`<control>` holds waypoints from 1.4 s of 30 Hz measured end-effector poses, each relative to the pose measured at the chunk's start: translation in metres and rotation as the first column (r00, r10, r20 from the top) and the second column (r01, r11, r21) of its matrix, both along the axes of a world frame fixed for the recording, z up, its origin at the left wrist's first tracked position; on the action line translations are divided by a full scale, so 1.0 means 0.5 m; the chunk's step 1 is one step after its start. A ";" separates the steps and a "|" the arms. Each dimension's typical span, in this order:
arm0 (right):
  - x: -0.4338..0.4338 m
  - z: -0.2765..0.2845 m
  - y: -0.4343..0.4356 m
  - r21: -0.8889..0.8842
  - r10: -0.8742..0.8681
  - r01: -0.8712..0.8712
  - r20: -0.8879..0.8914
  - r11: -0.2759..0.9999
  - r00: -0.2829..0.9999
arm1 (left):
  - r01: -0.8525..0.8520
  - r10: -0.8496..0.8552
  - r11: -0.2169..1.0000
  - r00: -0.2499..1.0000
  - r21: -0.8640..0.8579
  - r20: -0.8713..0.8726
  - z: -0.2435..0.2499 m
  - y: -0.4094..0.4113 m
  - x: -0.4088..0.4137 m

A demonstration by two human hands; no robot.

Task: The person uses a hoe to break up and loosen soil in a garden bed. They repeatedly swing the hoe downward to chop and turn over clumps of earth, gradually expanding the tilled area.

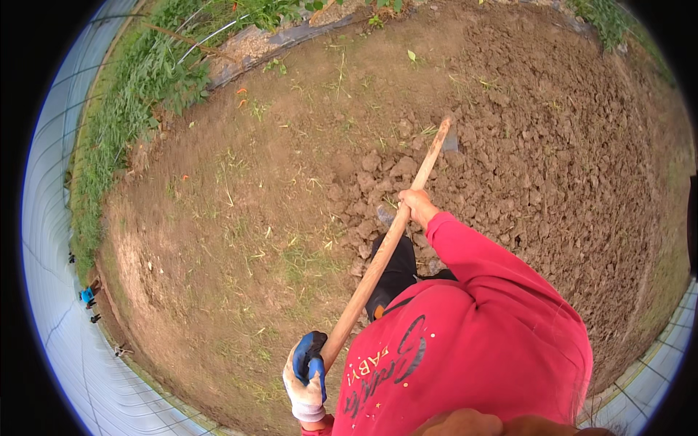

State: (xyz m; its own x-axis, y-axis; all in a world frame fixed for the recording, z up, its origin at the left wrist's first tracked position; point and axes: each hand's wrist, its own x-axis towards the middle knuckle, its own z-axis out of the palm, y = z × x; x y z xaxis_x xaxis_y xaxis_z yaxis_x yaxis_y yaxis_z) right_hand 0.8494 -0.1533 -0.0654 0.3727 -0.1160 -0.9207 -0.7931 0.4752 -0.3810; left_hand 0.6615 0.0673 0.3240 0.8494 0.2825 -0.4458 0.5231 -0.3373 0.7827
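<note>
A long wooden handle runs diagonally across the view, with the grey metal blade [450, 140] of what looks like a hoe at its far end, over broken soil [403, 166]. My left hand [308, 368], in a white and blue coated work glove, is closed around the near end of the handle [376, 267]. Further along, my bare right hand [417, 206] grips the same handle near its middle. My dark-trousered leg [397, 264] shows beneath the handle; one shoe is partly hidden among the clods.
Loose clods [545, 163] cover the ground to the right; flatter soil with scattered weeds [311, 261] lies left. Green plants [142, 82] and black plastic sheeting [289, 35] border the far side. Several small figures, one a person in blue [87, 296], are near the greenhouse wall [49, 261].
</note>
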 end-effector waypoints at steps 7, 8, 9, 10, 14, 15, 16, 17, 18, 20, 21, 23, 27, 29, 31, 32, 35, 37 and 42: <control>0.103 -0.008 0.025 -0.004 0.082 -0.083 -0.078 0.997 0.994 | 0.132 -0.122 0.989 0.983 -0.066 0.136 0.039 0.053 0.150; 0.114 -0.011 0.027 -0.003 0.053 -0.053 -0.075 0.999 0.996 | 0.146 -0.137 0.987 0.983 -0.068 0.122 0.041 0.058 0.161; 0.117 -0.017 0.031 -0.001 0.020 -0.020 -0.075 1.000 0.997 | 0.162 -0.154 0.984 0.982 -0.071 0.105 0.043 0.068 0.169; 0.118 -0.025 0.035 -0.001 -0.014 0.014 -0.077 1.000 0.997 | 0.210 -0.206 0.976 0.977 -0.063 0.062 0.047 0.077 0.183; 0.109 0.053 0.075 -0.040 0.123 -0.125 -0.056 0.991 0.991 | 0.068 -0.043 0.993 0.970 -0.097 0.240 0.010 0.113 0.180; 0.110 0.099 0.078 -0.072 0.176 -0.179 -0.050 0.981 0.983 | 0.048 -0.015 0.990 0.973 -0.133 0.232 0.006 0.125 0.182; 0.113 0.124 0.072 -0.078 0.336 -0.340 -0.063 0.937 0.940 | 0.050 -0.021 0.990 0.977 -0.134 0.213 0.004 0.135 0.184; 0.113 0.142 0.062 -0.082 0.487 -0.493 -0.078 0.866 0.870 | 0.052 -0.024 0.989 0.981 -0.136 0.194 0.004 0.145 0.187; 0.116 0.165 0.055 -0.084 0.628 -0.634 -0.092 0.769 0.773 | 0.052 -0.026 0.990 0.981 -0.130 0.195 0.006 0.150 0.191; 0.139 0.262 0.055 -0.254 0.882 -0.865 -0.076 0.433 0.464 | 0.046 -0.021 0.991 0.981 -0.123 0.191 0.004 0.158 0.199; 0.151 0.290 0.050 -0.337 0.954 -0.911 -0.097 0.237 0.284 | 0.042 -0.015 0.991 0.979 -0.128 0.205 0.003 0.153 0.208; 0.184 0.325 0.055 -0.730 0.987 -0.665 -0.120 -0.158 -0.102 | 0.065 -0.034 0.989 0.974 -0.133 0.223 -0.004 0.149 0.227; 0.271 0.637 0.177 -0.971 0.882 -0.215 0.012 -0.102 -0.472 | 0.055 -0.051 0.998 0.979 -0.014 0.196 0.001 0.128 0.248; 0.269 0.793 0.219 -0.998 0.541 -0.035 0.063 0.060 -0.839 | 0.012 -0.005 0.999 0.985 -0.040 0.174 0.008 0.120 0.250; 0.254 0.885 0.182 -0.986 0.353 0.039 0.021 0.162 -0.936 | -0.013 0.018 0.999 0.987 -0.031 0.160 0.028 0.088 0.274; 0.255 0.902 0.162 -0.982 0.286 0.039 0.015 0.183 -0.958 | -0.056 0.057 0.998 0.987 -0.007 0.149 0.040 0.073 0.273; 0.253 0.911 0.100 -0.986 0.154 0.059 -0.035 0.158 -0.987 | -0.261 0.251 0.962 0.960 0.079 0.125 0.089 -0.024 0.226; 0.242 0.909 0.048 -0.982 0.130 0.176 -0.166 0.069 -0.977 | -0.399 0.389 0.910 0.915 0.115 0.105 0.107 -0.136 0.210; 0.228 0.892 -0.131 -0.763 0.145 0.643 -0.644 -0.061 -0.751 | -0.692 0.677 0.689 0.721 0.217 0.151 0.141 -0.406 0.261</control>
